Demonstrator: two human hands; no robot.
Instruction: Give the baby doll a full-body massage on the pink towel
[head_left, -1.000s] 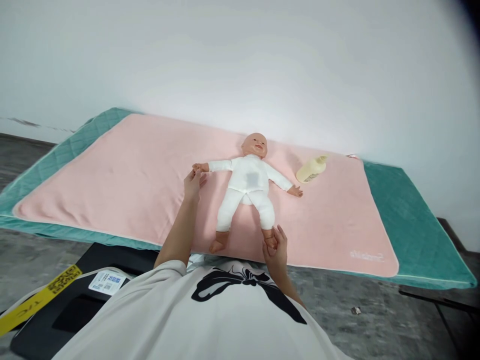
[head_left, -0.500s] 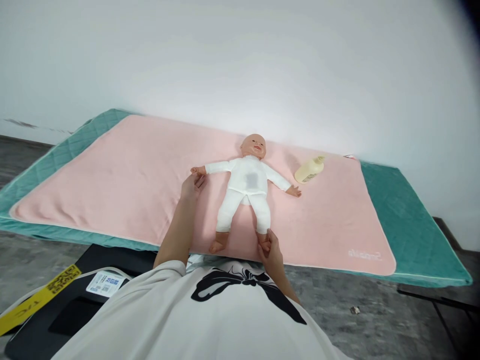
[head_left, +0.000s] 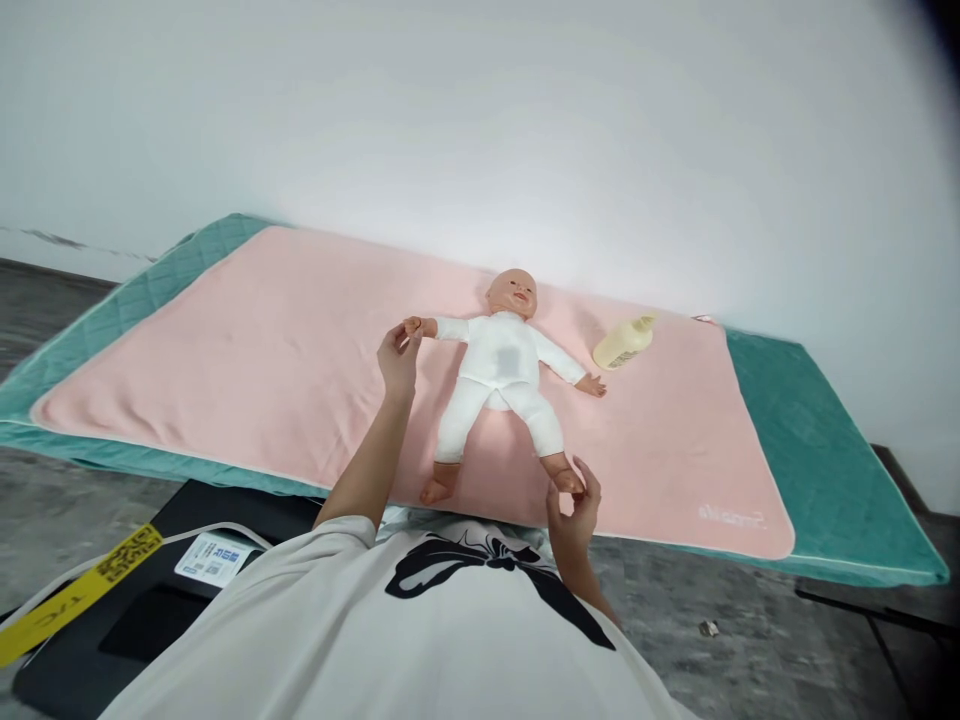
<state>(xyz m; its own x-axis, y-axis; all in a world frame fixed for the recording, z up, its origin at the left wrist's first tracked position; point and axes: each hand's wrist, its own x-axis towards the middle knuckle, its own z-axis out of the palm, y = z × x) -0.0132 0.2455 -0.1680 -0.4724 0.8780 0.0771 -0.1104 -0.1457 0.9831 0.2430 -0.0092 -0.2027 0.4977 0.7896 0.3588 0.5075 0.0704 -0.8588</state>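
A baby doll with a white cloth body lies on its back on the pink blanket, head toward the wall. My left hand pinches the doll's hand on the left side, and that arm is raised a little. At the near edge, my right hand has thumb and fingers closed round the doll's foot on the right side. The doll's other arm and other leg lie on the blanket. A pale yellow bottle with a pump-like top rests on its side to the right of the doll.
Under the blanket is a green quilted mattress set against a white wall. A black chair-like item with a white label and yellow tape stands at the lower left. Dark metal legs show at the lower right.
My right hand has moved right with the doll's foot, spreading that leg outward. My left hand has moved up and slightly right with the doll's hand, drawing the arm inward.
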